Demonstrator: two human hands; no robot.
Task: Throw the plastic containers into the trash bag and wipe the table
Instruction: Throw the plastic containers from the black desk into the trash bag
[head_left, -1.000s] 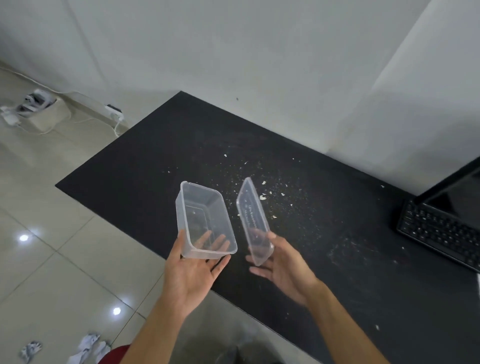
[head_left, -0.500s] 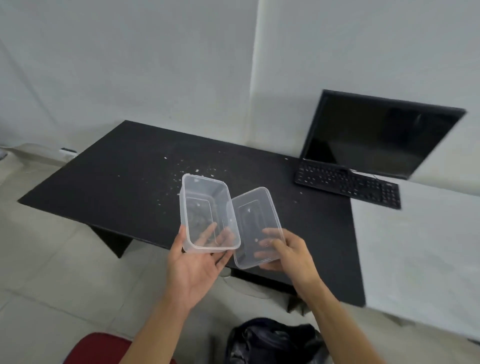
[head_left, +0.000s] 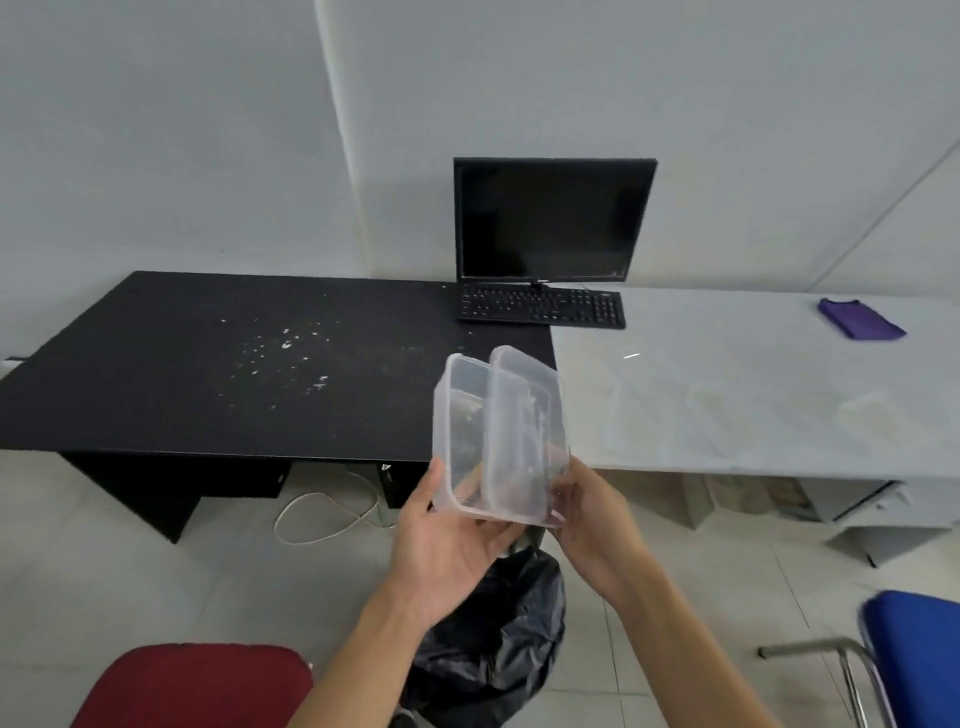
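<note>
Head view: left hand gripping clear plastic container, right hand gripping its lid pressed against that container, both held just above black trash bag, crumb-strewn black table beyond and left of hands, purple cloth far right.

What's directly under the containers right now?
The black trash bag sits on the floor below the containers, held by both hands. Forearms cover part of it.

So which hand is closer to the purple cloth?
Right. The right hand is on the side of the purple cloth; the left hand sits farther away, beyond it.
</note>
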